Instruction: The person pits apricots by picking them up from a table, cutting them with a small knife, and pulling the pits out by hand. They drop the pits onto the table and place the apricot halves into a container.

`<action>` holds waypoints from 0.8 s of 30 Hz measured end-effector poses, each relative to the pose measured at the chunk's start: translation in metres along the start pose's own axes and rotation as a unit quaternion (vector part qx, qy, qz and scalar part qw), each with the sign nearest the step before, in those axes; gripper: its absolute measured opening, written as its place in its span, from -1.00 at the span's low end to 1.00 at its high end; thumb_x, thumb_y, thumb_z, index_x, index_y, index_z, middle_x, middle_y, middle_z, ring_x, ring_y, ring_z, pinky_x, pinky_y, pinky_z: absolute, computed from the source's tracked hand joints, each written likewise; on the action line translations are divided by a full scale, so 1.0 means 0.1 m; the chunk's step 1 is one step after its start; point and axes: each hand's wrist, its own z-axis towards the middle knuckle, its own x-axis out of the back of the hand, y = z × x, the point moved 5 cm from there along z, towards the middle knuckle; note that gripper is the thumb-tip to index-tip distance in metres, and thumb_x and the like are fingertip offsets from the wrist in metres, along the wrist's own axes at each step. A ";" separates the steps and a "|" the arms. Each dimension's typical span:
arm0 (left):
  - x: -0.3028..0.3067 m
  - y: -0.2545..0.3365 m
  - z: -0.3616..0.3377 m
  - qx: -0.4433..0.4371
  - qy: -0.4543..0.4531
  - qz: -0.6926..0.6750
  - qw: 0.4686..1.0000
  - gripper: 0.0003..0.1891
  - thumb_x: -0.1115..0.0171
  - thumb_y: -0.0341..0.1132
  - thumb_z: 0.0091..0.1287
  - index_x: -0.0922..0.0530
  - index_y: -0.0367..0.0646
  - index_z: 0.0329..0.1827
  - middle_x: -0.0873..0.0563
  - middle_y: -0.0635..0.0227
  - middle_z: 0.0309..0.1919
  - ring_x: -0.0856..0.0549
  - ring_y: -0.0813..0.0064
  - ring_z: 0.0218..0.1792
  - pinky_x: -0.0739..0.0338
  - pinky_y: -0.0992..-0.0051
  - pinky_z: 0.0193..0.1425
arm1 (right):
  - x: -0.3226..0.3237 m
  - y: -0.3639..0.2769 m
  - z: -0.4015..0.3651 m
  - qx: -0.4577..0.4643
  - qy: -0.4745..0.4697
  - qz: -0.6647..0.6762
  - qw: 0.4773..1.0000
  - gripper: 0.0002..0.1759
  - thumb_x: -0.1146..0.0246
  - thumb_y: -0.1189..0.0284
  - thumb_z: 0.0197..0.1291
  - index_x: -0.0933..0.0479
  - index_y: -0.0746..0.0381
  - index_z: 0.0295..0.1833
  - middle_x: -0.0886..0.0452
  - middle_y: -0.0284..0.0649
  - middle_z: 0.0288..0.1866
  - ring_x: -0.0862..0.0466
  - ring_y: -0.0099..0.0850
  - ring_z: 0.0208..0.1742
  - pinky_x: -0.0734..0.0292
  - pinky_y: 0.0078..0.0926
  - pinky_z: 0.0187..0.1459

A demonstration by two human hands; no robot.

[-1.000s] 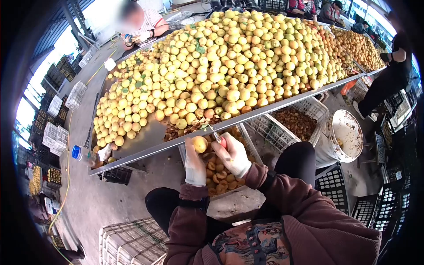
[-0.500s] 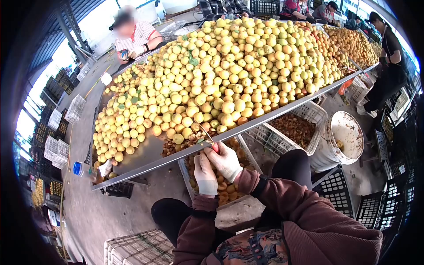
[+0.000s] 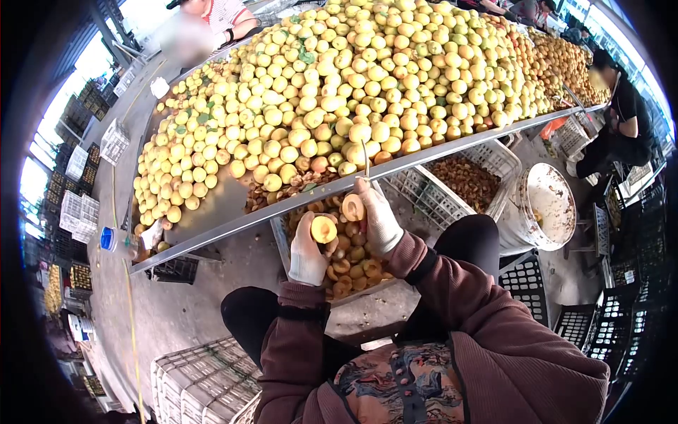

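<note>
In my gloved left hand point(image 3: 306, 251) is an apricot half point(image 3: 323, 230), its yellow cut face turned up. My gloved right hand point(image 3: 380, 222) grips a small knife point(image 3: 365, 157) with the thin blade pointing up and away. That same hand also has another apricot half point(image 3: 353, 207) at its fingers, a brownish hollow showing in the flesh. Both hands are just below the table's metal rim point(image 3: 296, 213). Under them stands a crate point(image 3: 361, 294) full of apricot halves point(image 3: 359, 270). Beyond the rim rises a big pile of whole apricots point(image 3: 339, 92).
To the right are a crate point(image 3: 503, 164) of brown pieces and a stained white bucket point(image 3: 526, 212). A blue-capped bottle point(image 3: 120, 241) is by the table's left corner. A white crate point(image 3: 205, 378) stands lower left. Co-workers point(image 3: 625, 120) are around the table.
My hands were together around the knife at the table rim. Now they are apart and lower, an apricot half showing in each. The view has tilted down slightly.
</note>
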 end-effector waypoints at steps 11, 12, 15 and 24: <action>-0.10 -0.30 0.06 0.154 0.047 -0.149 0.976 -0.57 -0.12 -0.07 0.51 -0.59 -0.38 -0.04 -0.60 0.52 -0.24 -0.52 0.73 -0.20 -0.42 0.69 -0.09 | -0.14 0.25 0.03 0.029 -0.065 -0.011 0.997 -0.90 -0.23 0.39 0.37 -0.50 0.18 -0.14 -0.47 -0.56 -0.33 -0.37 -0.78 -0.35 -0.32 -0.75 -0.31; -0.15 -0.30 0.05 0.124 0.047 -0.170 0.976 -0.58 -0.12 -0.09 0.51 -0.59 -0.39 -0.02 -0.61 0.52 -0.21 -0.53 0.73 -0.18 -0.42 0.70 -0.07 | -0.11 0.29 0.02 0.041 -0.086 -0.020 0.995 -0.89 -0.22 0.39 0.37 -0.50 0.19 -0.14 -0.47 -0.55 -0.35 -0.39 -0.77 -0.33 -0.35 -0.74 -0.27; -0.21 -0.27 0.07 0.075 0.067 -0.191 0.976 -0.61 -0.09 -0.15 0.53 -0.59 -0.41 0.02 -0.64 0.47 -0.16 -0.55 0.71 -0.15 -0.44 0.69 -0.04 | -0.16 0.13 -0.07 0.175 -0.063 -0.213 0.959 -0.82 -0.23 0.38 0.32 -0.48 0.28 -0.19 -0.48 -0.31 -0.32 -0.47 -0.51 -0.31 -0.44 -0.50 -0.22; -0.23 -0.15 0.17 -0.016 0.119 -0.101 0.988 -0.73 -0.04 -0.28 0.55 -0.52 -0.32 -0.25 -0.52 0.54 -0.39 -0.40 0.74 -0.35 -0.34 0.68 -0.26 | -0.26 -0.31 -0.18 0.323 0.000 -0.452 0.831 -0.74 -0.27 0.29 0.22 -0.45 0.27 -0.25 -0.46 -0.08 -0.37 -0.53 -0.13 -0.35 -0.46 -0.32 -0.29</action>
